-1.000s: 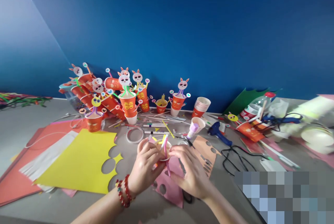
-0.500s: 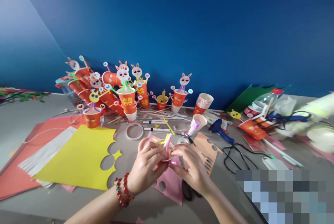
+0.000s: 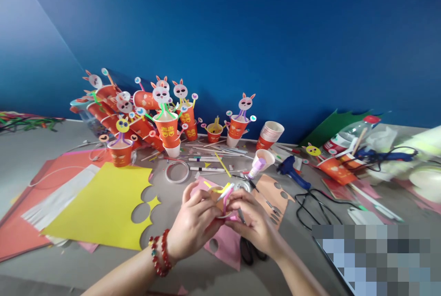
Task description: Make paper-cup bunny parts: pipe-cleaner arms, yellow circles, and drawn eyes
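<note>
My left hand (image 3: pixel 197 217) is closed around a paper cup (image 3: pixel 218 200), which is tilted and mostly hidden by my fingers. Its pale inside and part of its rim show between my hands. Bent yellow straws (image 3: pixel 220 190) stick out of it. My right hand (image 3: pixel 254 217), across the cup, has thumb and fingers closed at a pink straw (image 3: pixel 225 204) against the rim; the exact fingertip contact is partly hidden. Under my hands lies pink paper (image 3: pixel 229 245) with round holes, and black-handled scissors (image 3: pixel 247 251) rest beside it.
Orange cups with rabbit-faced figures (image 3: pixel 166 127) crowd the back left. Yellow paper (image 3: pixel 96 208) with cut-outs lies left, near a tape roll (image 3: pixel 177 172). Stacked cups (image 3: pixel 270 134), a cup with a glue stick (image 3: pixel 261 163), a blue glue gun (image 3: pixel 292 172) and its cord stand right.
The cup has tipped a little between my hands, and the straws in it lean further to the right. Both hands keep their hold, with small finger shifts.
</note>
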Tool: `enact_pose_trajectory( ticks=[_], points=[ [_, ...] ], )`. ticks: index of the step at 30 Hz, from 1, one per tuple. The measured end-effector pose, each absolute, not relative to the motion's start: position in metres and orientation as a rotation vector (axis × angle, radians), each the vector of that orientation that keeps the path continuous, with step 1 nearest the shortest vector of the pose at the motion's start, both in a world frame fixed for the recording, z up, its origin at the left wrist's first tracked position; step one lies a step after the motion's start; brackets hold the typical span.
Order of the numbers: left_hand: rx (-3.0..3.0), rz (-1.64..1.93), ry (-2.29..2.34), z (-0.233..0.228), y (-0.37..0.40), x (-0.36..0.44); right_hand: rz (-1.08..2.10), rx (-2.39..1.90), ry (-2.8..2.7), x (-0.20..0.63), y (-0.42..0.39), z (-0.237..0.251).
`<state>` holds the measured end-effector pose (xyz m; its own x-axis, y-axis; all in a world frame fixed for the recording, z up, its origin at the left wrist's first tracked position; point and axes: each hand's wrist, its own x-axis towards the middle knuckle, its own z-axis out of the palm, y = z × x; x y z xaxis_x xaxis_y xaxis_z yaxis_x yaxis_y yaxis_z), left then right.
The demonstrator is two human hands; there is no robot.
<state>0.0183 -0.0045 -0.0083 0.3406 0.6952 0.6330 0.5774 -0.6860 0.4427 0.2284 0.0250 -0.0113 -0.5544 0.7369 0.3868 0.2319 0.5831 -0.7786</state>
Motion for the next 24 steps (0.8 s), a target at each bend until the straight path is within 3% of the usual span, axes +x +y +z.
enact_pose_trajectory(
  ticks=[24],
  points=[
    [2.443,1.139,1.182,-0.007,-0.005,0.021,0.784,-0.743,-2.11,0.231,0.02,-0.028]
  ],
)
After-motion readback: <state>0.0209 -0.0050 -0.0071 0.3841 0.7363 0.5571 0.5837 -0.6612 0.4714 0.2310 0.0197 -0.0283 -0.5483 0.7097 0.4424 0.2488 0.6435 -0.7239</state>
